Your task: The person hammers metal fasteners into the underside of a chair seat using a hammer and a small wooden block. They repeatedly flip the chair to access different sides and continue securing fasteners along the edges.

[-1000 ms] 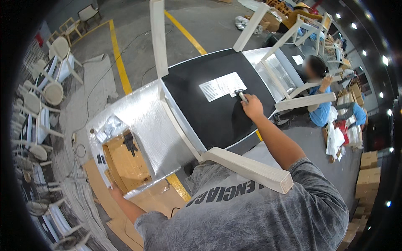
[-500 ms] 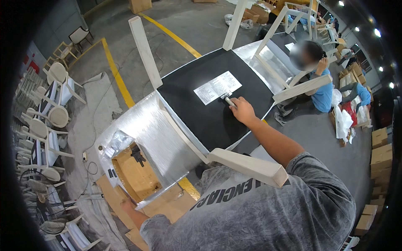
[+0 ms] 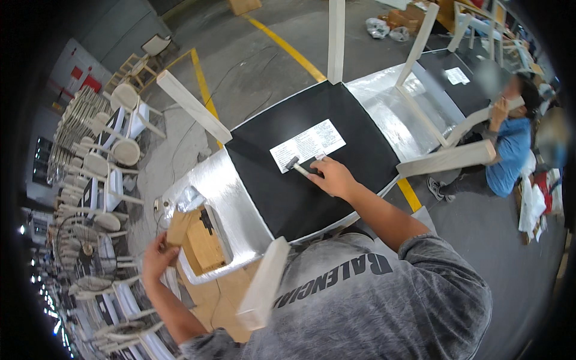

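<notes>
Across the middle of the silver-covered bench [image 3: 240, 207] lies an upturned chair [image 3: 270, 201], whose four pale legs point upward and whose black underside [image 3: 363, 141] faces the person. A white label [image 3: 327, 133] lies on this underside, a little above its centre. The right hand [image 3: 336, 179] grasps a small tool [image 3: 300, 169] by its pale handle, with the fingers closed around it; the dark head of the tool is over the lower left part of the label, and whether it presses there one cannot tell.

At the left end of the bench, the left hand [image 3: 158, 258] is bent beside a brown cardboard piece [image 3: 180, 227]. Its fingers are at the edge of this piece, but one cannot tell if they grasp it or only touch it. Near the same end is an open brown box [image 3: 207, 249] with a dark object [image 3: 206, 222] inside, and a clear plastic bag [image 3: 189, 199] is just beyond it.

Toward the right side of the bench stands a second upturned chair [image 3: 447, 72], also with a black underside and pale legs. Close to it sits a co-worker [image 3: 510, 156] in a blue shirt, one hand raised to a leg of that chair.
</notes>
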The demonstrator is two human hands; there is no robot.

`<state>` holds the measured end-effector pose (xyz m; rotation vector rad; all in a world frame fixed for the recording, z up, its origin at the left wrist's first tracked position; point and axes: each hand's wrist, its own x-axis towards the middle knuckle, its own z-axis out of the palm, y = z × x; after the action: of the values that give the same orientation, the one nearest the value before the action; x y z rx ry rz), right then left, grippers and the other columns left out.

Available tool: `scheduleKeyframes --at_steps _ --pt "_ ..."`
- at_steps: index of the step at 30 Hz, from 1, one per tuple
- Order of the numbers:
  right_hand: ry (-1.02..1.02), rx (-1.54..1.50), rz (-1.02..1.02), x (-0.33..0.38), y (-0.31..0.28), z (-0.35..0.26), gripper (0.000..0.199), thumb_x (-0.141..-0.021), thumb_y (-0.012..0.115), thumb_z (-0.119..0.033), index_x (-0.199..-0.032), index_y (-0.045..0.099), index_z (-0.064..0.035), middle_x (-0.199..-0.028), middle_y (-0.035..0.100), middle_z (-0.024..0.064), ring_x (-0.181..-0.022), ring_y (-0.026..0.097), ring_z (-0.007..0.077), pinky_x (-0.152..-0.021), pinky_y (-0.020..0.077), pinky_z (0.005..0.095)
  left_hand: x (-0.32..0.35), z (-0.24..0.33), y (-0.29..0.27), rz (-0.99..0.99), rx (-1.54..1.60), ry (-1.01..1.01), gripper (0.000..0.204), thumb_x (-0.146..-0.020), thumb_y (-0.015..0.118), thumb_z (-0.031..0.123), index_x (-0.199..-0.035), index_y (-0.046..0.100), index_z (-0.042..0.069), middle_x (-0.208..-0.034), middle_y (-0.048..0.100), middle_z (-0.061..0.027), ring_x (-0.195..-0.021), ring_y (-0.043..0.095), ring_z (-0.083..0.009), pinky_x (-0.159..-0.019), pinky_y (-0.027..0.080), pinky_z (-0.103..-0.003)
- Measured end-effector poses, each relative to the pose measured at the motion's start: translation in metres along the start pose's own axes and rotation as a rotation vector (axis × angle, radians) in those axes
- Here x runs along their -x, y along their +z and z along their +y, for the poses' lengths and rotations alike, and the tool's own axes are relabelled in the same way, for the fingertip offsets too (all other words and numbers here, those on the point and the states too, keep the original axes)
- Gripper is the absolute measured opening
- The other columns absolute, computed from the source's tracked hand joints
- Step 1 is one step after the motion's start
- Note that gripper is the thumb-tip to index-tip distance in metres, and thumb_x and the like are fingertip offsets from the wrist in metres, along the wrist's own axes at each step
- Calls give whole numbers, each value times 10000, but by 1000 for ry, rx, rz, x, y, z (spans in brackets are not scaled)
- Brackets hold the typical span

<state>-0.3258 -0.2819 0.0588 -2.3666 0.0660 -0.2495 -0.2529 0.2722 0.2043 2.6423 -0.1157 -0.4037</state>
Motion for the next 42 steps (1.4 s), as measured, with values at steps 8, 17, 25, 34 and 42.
scheduleKeyframes --at_steps 8,17,25,34,42 --pt "-51 -144 -148 48 -59 66 216 -889 720 -248 -966 700 -47 -841 666 126 -818 657 335 -741 530 447 -64 373 -50 -254 -120 368 774 -762 840 206 -1438 530 -5 -1335 630 -109 -1244 584 -202 -1086 432 -371" --pt "82 -339 -14 37 -44 62 131 -920 670 -193 -912 683 -63 -817 675 131 -764 667 361 -665 534 452 -331 433 174 -227 -448 455 666 -835 773 342 -1443 548 190 -1391 620 -148 -1297 575 -338 -1075 460 -416" --pt "65 -411 99 34 -50 88 129 -929 648 -132 -951 690 -12 -883 691 173 -795 671 383 -703 541 448 -396 438 286 -390 -14 438 531 -885 661 305 -1391 606 153 -1334 651 -143 -1250 598 -321 -1029 461 -393" --pt "203 -365 55 34 -50 91 158 -931 657 -132 -1025 716 -20 -974 722 185 -889 699 378 -777 550 423 -398 457 294 -457 -65 513 623 -865 684 485 -1351 615 101 -1295 657 -156 -1194 613 -293 -989 466 -402" --pt "342 -75 -89 55 -21 110 372 -980 597 -319 -1241 676 -65 -1211 687 201 -1194 612 392 -1044 440 475 -407 448 292 -436 -31 606 590 -885 748 515 -1290 664 94 -1245 679 -164 -1161 631 -307 -973 485 -411"
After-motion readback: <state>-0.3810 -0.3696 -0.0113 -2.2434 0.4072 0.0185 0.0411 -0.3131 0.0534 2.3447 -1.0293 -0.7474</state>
